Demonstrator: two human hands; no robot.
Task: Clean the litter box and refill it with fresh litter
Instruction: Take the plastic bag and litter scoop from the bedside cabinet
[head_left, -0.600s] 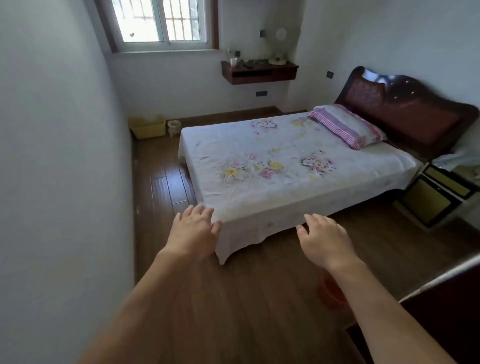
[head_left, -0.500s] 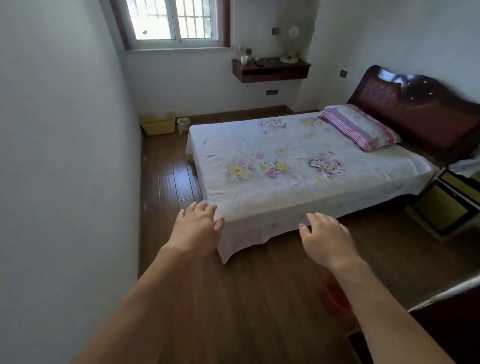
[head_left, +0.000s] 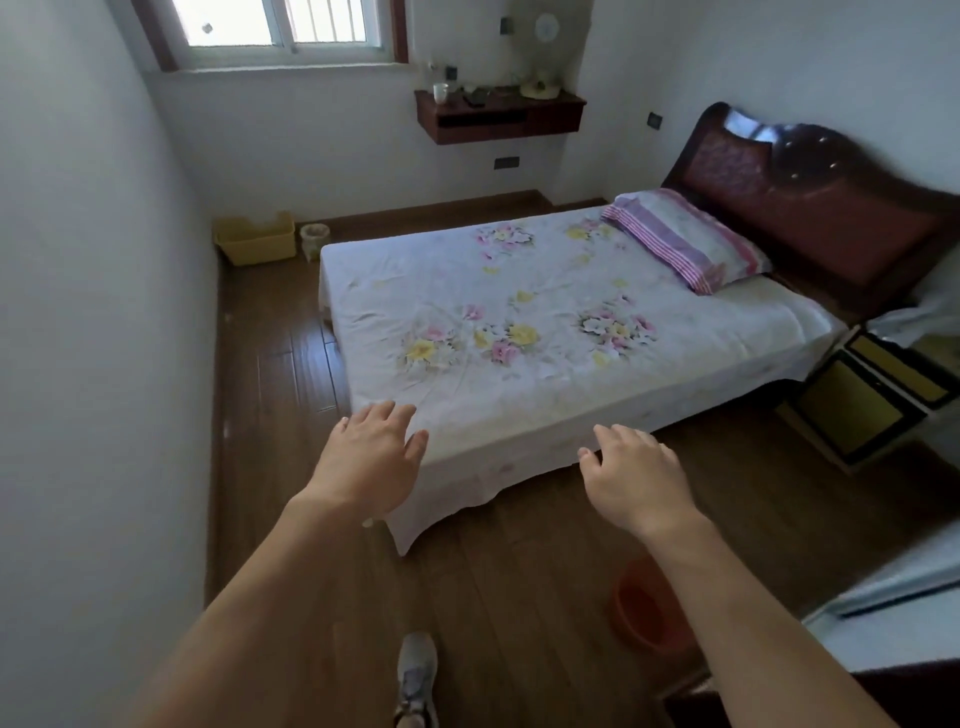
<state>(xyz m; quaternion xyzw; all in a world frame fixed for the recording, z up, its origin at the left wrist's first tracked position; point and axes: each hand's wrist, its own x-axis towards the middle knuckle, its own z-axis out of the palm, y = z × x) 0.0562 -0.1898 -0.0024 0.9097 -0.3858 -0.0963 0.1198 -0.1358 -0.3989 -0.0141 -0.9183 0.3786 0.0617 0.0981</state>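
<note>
A yellow plastic litter box sits on the floor in the far left corner under the window, against the wall. A small pale bin stands right beside it. My left hand is stretched forward with fingers apart and holds nothing; it hovers by the near corner of the bed. My right hand is also out in front, fingers loosely spread and empty. Both hands are far from the litter box. No litter bag or scoop is in sight.
A bed with a floral sheet fills the middle of the room, leaving a narrow strip of wooden floor along the left wall. An orange basin lies on the floor near my right arm. A nightstand stands at right.
The view has moved forward and tipped down; the bed and litter box appear closer, and my shoe now shows at the bottom. Both hands stay open and outstretched.
</note>
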